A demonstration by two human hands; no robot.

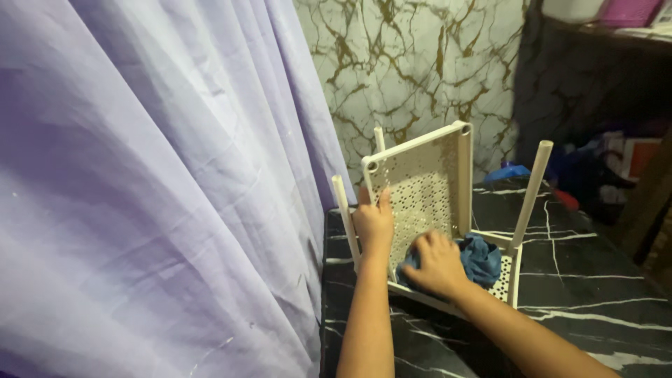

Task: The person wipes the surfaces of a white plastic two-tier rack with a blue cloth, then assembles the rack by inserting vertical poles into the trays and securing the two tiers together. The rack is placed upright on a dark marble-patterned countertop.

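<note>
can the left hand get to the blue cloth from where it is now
Probably yes. The left hand lies flat on the tilted perforated shelf panel, just beside the blue cloth, which the right hand presses onto the rack. Nothing stands between them; only the right hand covers part of the cloth.

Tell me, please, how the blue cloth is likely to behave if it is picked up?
The blue cloth looks floppy: it lies bunched in folds under the right hand. It is probably light and would sag and drape, not keep shape.
</note>
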